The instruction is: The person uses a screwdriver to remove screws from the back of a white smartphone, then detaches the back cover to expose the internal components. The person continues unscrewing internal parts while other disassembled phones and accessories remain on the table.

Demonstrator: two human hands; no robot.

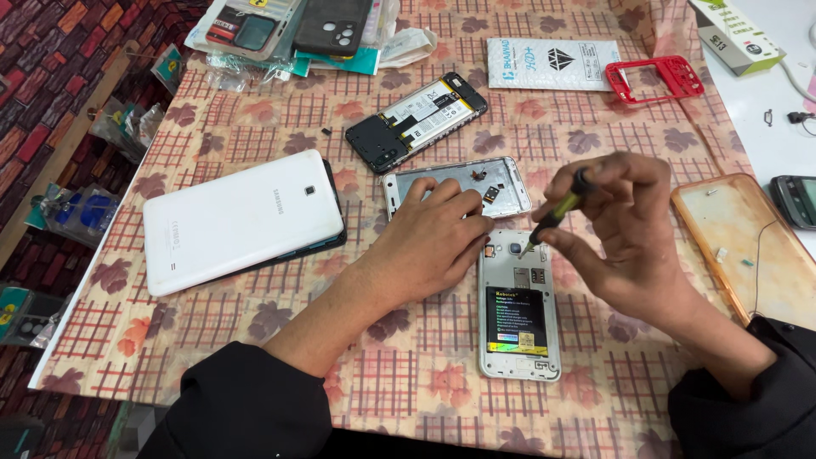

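Right hand [625, 225] pinches a screwdriver [557, 211]; left hand [438, 234], fingers spread, pins the opened phone [518, 306]. The tip could slip and gouge it.

The right hand [625, 225] holds a screwdriver [557, 212] tip-down over the top of the opened white phone [518, 310], while the left hand [429, 238] rests just beside it, touching its upper left edge. Bare tablecloth [408, 374] lies open left and below the phone, between the 2 forearms. Behind the hands, a silver back cover [459, 183] sits close, and a black phone with its battery exposed [416, 121] lies just beyond. A white tablet [242, 221] blocks the left side. An orange case [748, 242] crowds the right, near the wrist. A red frame [654, 78] lies far back.
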